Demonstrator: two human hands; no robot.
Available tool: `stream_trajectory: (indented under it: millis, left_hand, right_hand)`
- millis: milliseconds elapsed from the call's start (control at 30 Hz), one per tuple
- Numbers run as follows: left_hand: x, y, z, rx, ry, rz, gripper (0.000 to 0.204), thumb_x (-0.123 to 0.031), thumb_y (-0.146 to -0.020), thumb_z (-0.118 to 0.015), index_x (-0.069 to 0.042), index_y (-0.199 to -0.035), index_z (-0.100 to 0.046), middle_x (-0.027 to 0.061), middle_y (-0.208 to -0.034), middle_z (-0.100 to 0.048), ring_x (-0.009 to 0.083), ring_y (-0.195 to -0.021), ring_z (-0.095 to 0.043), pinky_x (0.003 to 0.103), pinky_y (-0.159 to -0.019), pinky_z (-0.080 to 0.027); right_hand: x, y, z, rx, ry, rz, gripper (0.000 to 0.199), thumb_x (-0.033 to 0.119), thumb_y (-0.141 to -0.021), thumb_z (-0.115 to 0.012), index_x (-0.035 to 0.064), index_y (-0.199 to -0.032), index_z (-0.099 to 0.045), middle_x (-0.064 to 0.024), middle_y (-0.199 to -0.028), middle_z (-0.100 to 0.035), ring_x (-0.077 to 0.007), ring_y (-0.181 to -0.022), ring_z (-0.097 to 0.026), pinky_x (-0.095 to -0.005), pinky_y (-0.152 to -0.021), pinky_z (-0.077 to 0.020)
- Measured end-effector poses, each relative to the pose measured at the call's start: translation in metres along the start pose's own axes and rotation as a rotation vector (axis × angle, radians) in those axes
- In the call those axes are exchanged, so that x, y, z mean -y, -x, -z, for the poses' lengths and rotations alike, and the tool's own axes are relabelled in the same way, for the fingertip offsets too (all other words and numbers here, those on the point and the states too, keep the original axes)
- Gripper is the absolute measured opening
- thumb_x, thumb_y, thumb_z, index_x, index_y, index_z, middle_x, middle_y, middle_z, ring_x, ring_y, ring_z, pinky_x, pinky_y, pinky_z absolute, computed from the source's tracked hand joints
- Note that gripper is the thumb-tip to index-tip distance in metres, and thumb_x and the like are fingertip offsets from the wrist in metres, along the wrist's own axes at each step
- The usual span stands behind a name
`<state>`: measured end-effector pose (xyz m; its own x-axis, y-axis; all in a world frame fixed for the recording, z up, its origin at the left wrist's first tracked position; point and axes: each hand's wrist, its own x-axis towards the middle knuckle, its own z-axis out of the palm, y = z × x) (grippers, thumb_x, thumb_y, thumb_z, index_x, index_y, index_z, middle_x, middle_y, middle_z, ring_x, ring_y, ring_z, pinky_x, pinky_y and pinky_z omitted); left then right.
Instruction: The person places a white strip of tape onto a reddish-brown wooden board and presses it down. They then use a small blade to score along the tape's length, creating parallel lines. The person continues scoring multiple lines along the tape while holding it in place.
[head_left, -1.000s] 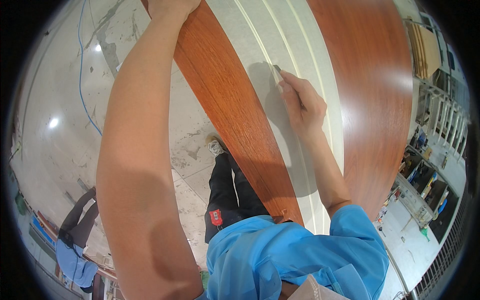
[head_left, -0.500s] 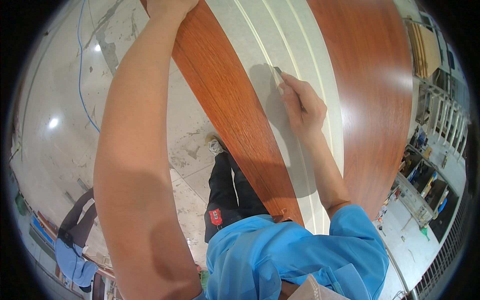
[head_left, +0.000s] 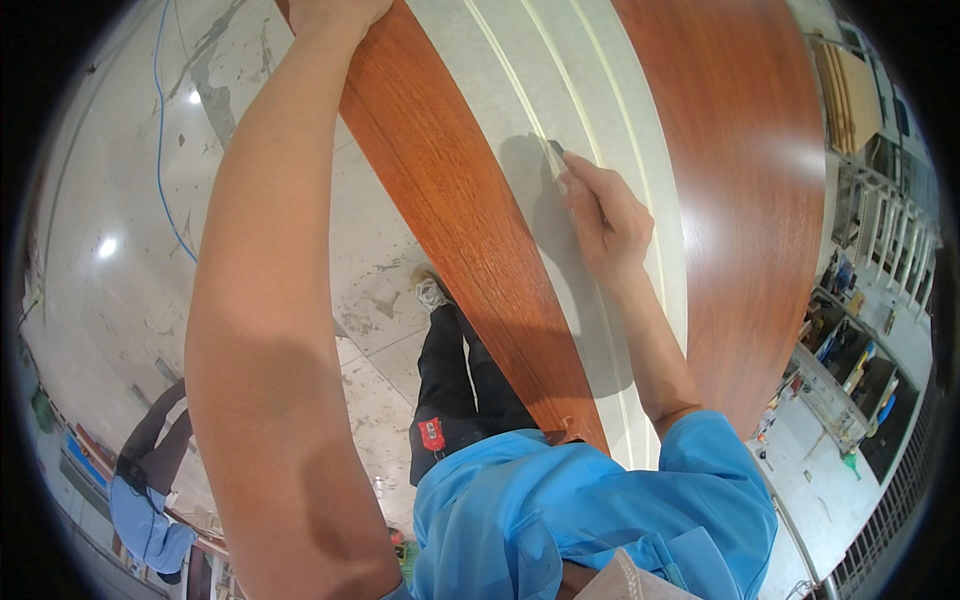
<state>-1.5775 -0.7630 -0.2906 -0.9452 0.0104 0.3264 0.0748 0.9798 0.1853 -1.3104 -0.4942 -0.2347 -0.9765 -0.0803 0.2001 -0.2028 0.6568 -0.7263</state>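
Observation:
My right hand [head_left: 615, 215] is closed in a pinch around a small dark flat-ended tool [head_left: 557, 148]. Its tip meets a cream raised line on a pale grey panel [head_left: 530, 100], where several such lines run lengthwise. A shadow falls beside the hand on that panel. At the upper edge of the picture, my left hand [head_left: 340, 10] rests by the far end of a reddish-brown wood-grain board [head_left: 450, 170]; its fingers are cut off by the frame. This board lies along the left side of the grey panel.
A wide glossy reddish-brown panel [head_left: 740, 180] lies to the right of the grey one. Farther right are a tool-filled bin [head_left: 850, 370] and white railings [head_left: 895, 240]. A blue cable [head_left: 161, 140] crosses the stained floor; another person [head_left: 150, 500] is at lower left.
My right hand and the small tool have shifted very slightly toward me along the cream line. The left arm has moved a little to the left.

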Motion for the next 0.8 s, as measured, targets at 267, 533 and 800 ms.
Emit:
stream_trajectory:
  millis: [267,533,800]
  left_hand:
    - [0.001,-0.001,0.000,0.012,-0.014,0.007,0.055,-0.029,-0.110,-0.048,0.003,-0.155,-0.051,0.0192,-0.165,-0.048,0.0344,-0.158,-0.038,0.052,-0.130,-0.026]
    - [0.000,0.001,0.002,0.018,-0.006,0.000,0.055,-0.028,-0.110,-0.048,0.004,-0.155,-0.050,0.0195,-0.165,-0.049,0.0348,-0.157,-0.038,0.052,-0.130,-0.027]
    - [0.003,0.000,0.000,0.013,-0.027,0.000,0.056,-0.028,-0.110,-0.047,0.004,-0.156,-0.050,0.0196,-0.165,-0.048,0.0350,-0.158,-0.037,0.052,-0.130,-0.027]
  right_hand:
    - [0.002,0.004,0.002,0.011,-0.011,-0.002,0.023,-0.002,-0.100,-0.072,0.0001,-0.123,-0.075,-0.0135,-0.096,-0.077,-0.0207,-0.078,-0.074,-0.0312,-0.067,-0.0556]
    - [-0.001,0.009,0.004,0.015,0.011,0.027,0.024,-0.002,-0.102,-0.069,0.0000,-0.125,-0.074,-0.0124,-0.095,-0.077,-0.0185,-0.076,-0.073,-0.0297,-0.066,-0.0557]
    - [-0.002,0.014,0.005,0.010,0.006,0.052,0.024,-0.003,-0.106,-0.063,0.0003,-0.128,-0.072,-0.0105,-0.094,-0.077,-0.0141,-0.073,-0.073,-0.0264,-0.065,-0.0561]
